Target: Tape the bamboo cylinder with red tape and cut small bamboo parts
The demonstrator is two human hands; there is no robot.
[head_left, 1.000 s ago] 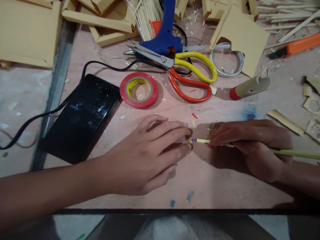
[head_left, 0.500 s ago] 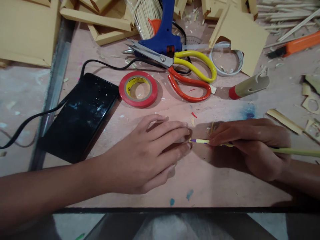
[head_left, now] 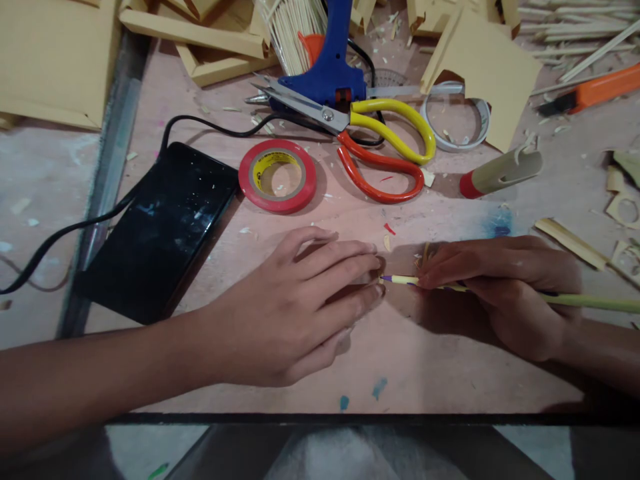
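Resting palm-down near the front edge of the pinkish table (head_left: 450, 380), the left hand (head_left: 295, 313) lies with its fingers stretched forward and close together, their tips pressed to the surface over something small that cannot be made out. Just beside those tips, the right hand (head_left: 505, 293) pinches a thin yellow-green pen (head_left: 403, 281) low on its barrel, thumb and forefinger closed around it, the purple tip pointing left and almost touching the left fingertips. The barrel runs back through the hand and out past the right edge of the view.

The pen looks light, stiff and smooth; a hold close to the tip, as here, probably gives the steadiest control, since a grip farther back would likely let the point wander. Whatever sits under the left fingers seems tiny and light enough to slide, so flat pressure from above suits it.

Farther off on the left, a black phone (head_left: 165, 230) lies face up with a dark cable (head_left: 75, 230) trailing from it. Beyond the hands sit a red tape roll (head_left: 247, 187), scissors (head_left: 380, 143) with one yellow and one orange handle, and a tube with a red cap (head_left: 500, 172). At the back stand a blue glue gun (head_left: 333, 60), a clear tape ring (head_left: 483, 123), a bundle of thin sticks (head_left: 290, 27), tan card pieces (head_left: 485, 67) and an orange cutter (head_left: 595, 90), with scraps scattered about.
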